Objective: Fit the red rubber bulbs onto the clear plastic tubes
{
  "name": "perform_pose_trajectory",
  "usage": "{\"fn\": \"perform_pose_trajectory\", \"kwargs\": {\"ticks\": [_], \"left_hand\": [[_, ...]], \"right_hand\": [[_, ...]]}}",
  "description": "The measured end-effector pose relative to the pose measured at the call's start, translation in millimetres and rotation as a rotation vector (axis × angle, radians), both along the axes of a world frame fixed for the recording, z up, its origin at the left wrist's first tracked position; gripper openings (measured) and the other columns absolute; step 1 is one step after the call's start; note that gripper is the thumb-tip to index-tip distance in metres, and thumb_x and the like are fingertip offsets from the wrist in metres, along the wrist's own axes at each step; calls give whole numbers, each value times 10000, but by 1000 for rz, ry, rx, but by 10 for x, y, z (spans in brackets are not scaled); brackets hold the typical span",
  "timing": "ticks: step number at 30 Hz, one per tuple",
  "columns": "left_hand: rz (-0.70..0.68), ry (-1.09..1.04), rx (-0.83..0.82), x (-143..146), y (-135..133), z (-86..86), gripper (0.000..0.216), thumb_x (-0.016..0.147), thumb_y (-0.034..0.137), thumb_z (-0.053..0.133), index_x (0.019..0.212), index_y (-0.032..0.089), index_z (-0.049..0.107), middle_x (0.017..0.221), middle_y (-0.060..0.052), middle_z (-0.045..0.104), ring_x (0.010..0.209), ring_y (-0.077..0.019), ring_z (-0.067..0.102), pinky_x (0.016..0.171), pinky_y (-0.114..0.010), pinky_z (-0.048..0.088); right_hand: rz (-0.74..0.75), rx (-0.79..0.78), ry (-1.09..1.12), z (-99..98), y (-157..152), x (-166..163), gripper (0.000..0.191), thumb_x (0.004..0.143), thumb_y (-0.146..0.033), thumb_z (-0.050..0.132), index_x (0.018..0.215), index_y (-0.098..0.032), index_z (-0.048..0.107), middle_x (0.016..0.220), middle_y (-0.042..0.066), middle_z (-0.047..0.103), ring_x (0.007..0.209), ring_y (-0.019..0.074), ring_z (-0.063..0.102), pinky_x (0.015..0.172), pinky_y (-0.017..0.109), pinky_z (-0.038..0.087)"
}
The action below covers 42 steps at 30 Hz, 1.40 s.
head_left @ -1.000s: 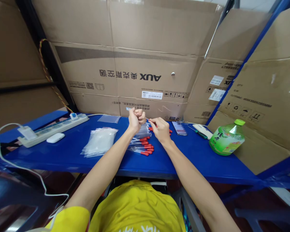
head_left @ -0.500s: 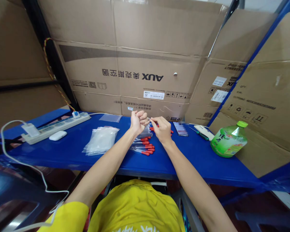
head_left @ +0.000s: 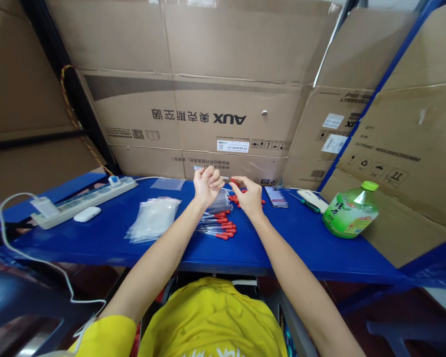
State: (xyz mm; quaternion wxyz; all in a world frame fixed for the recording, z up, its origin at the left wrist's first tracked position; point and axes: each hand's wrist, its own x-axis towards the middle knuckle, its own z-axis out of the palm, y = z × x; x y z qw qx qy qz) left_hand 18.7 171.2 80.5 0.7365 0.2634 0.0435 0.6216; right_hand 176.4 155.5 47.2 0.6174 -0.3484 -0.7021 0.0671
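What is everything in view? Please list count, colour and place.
Table: one, blue, centre
Cardboard panels: several, brown, around table
Power strip: one, white, table's left
Charger: one, white, on strip
Small case: one, white, near strip
Plastic bags: uncounted stack, clear, left of tubes
Tubes: many, clear, centre
Bulb tips: many, red, beside tubes
Phone: one, dark, right of tubes
Tool: one, green, right of phone
Flat object: one, white, behind tool
Bottle: one, green, table's right
Shirt: one, yellow, bottom centre
Left hand: one, bare, holding tube
Right hand: one, bare, pinching bulb tip
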Motion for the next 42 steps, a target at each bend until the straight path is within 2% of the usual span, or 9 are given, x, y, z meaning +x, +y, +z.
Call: {"fn": "perform_pose_trajectory", "kwargs": {"ticks": [7, 12, 17, 22, 28, 33, 38, 42], "left_hand": [[-7, -4, 18, 18, -7, -7, 389, 979, 353, 359, 656, 207, 198, 537, 53, 240, 376, -82, 218, 420, -238, 217], [-22, -21, 3, 33, 9, -20, 397, 975, 355, 370, 652, 212, 190, 530, 56, 229, 366, -83, 221, 414, -245, 203], [-21, 41, -35, 28, 5, 21, 410, 981, 371, 348, 645, 214, 173, 519, 59, 204, 362, -81, 207, 408, -234, 193], [-16, 67, -18, 36, 0, 39, 401, 973, 335, 348, 639, 219, 159, 513, 62, 185, 359, -78, 205, 405, -224, 179], [-15, 109, -62, 30, -3, 46, 406, 968, 323, 399, 645, 222, 176, 515, 72, 181, 363, -78, 200, 406, -216, 173], [-34, 107, -87, 23, -9, 63, 404, 972, 316, 411, 648, 224, 188, 513, 76, 180, 360, -75, 192, 405, -209, 146], [-39, 74, -66, 25, -4, 48, 405, 974, 304, 395, 645, 224, 172, 511, 71, 181, 361, -83, 207, 408, -221, 165], [-54, 85, -56, -3, 9, 40, 414, 970, 317, 400, 644, 225, 161, 509, 65, 189, 365, -89, 235, 411, -228, 189]], "right_hand": [[184, -162, 186, -48, 28, -77, 203, 881, -391, 719, 968, -211, 757, 880, 47, 804, 779, 224, 776, 759, 341, 620], [242, -211, 285, -72, 57, -113, 235, 854, -412, 741, 953, -199, 753, 829, 46, 793, 716, 207, 759, 722, 332, 619], [206, -218, 272, -97, 68, -106, 248, 835, -430, 758, 919, -197, 757, 822, 50, 790, 697, 208, 751, 709, 336, 619], [92, -117, 200, -82, 15, -95, 209, 865, -417, 741, 916, -217, 775, 858, 45, 801, 741, 221, 761, 741, 342, 614], [-26, 47, -24, -52, -21, -13, 164, 937, -352, 685, 931, -212, 772, 914, 70, 798, 787, 221, 743, 764, 348, 587], [-41, 136, -196, -16, -38, 40, 143, 972, -303, 651, 945, -216, 761, 916, 74, 780, 831, 220, 714, 813, 360, 568], [-33, 94, -128, 4, -36, 21, 154, 964, -334, 661, 948, -221, 764, 939, 75, 785, 826, 221, 716, 818, 368, 574], [92, -48, 53, -27, 27, 3, 231, 876, -395, 755, 1016, -212, 758, 883, 52, 791, 783, 214, 744, 792, 351, 597]]}}
